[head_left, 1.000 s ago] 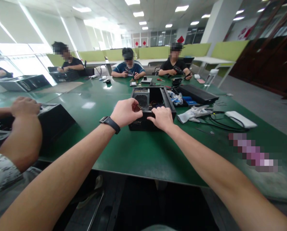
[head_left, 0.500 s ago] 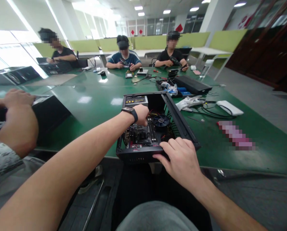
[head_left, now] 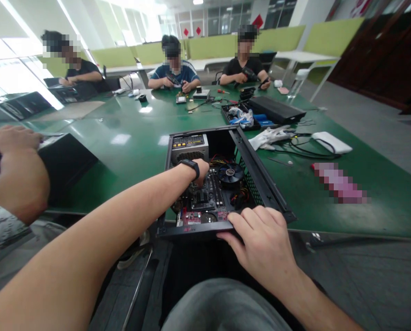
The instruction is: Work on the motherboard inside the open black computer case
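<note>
"Black metal, open on top: state the position of the case (head_left: 260, 172)."

"It sits at the centre of the frame on the green table (head_left: 129, 170). Its near edge, at lower centre, lies close to the table edge or past it; overhang cannot be confirmed."

"State the grip."

"At lower right of centre, the right hand (head_left: 260, 232) clamps the near rim: fingers over the top, thumb pressed below. At centre, the left hand (head_left: 202, 170) reaches down over the board (head_left: 210, 195), left of the fan (head_left: 230, 172). Its fingertips are hidden; whether they spread or pinch a part cannot be told."

"List likely faults and causes."

"Three, by judgement. One: the case may tip or slide towards the lap if the right hand pulls or bears down on the rim. Two: the left fingers or the wristband (head_left: 191, 167) may scrape board parts, as the wrist blocks the view of that area. Three: the cables (head_left: 239, 197), right of the board, may snag on a passing hand and pull loose."

"Report markings."

"Power supply (head_left: 191, 154), upper left in the case: its label (head_left: 189, 141) carries yellow blocks and print too small to read. Fan hub: pale mark, illegible. No brand can be confirmed."
</note>
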The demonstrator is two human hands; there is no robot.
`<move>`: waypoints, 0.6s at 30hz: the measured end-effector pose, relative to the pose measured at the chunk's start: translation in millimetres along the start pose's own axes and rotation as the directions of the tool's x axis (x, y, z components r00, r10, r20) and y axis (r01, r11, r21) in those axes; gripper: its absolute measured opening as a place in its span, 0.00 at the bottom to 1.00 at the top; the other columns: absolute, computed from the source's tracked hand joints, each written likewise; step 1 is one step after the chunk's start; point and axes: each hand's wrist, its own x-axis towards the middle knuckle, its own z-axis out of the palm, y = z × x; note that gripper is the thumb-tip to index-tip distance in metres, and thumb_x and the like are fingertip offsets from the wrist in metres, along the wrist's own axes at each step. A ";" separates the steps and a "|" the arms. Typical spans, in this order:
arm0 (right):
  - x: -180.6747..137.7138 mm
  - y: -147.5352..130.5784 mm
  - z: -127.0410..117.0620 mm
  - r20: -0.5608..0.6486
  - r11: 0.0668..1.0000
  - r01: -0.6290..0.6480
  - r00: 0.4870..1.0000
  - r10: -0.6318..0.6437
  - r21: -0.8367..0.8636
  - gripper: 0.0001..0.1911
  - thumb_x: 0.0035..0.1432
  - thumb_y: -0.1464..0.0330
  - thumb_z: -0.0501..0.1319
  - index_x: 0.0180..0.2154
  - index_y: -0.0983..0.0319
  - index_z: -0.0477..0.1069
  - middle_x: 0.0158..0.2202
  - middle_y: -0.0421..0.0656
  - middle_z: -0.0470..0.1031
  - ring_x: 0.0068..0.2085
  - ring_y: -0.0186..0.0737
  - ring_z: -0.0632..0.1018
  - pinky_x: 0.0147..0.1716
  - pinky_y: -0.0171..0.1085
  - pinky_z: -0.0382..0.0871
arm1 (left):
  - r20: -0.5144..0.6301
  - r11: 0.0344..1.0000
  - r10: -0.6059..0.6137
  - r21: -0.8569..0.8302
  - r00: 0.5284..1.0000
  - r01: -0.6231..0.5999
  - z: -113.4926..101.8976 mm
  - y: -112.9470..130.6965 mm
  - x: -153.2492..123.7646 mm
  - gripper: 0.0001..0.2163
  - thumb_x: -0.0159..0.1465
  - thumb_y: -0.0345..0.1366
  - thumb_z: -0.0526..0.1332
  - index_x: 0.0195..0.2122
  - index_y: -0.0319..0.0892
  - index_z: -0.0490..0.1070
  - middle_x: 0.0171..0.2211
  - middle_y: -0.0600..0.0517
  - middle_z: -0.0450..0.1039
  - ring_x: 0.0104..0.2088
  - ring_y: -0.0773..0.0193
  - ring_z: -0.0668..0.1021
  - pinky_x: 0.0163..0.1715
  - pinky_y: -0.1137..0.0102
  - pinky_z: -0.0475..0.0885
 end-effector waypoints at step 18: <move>-0.9 -1.0 0.6 -0.003 1.000 -0.019 1.000 0.019 0.009 0.11 0.62 0.57 0.61 0.41 0.57 0.72 0.32 0.42 0.72 0.36 0.43 0.65 0.40 0.45 0.53 | 0.027 0.997 -0.067 -0.032 0.997 0.068 -0.1 0.0 5.1 0.26 0.37 0.36 0.78 0.40 0.39 0.82 0.43 0.39 0.81 0.44 0.47 0.81 0.42 0.66 0.76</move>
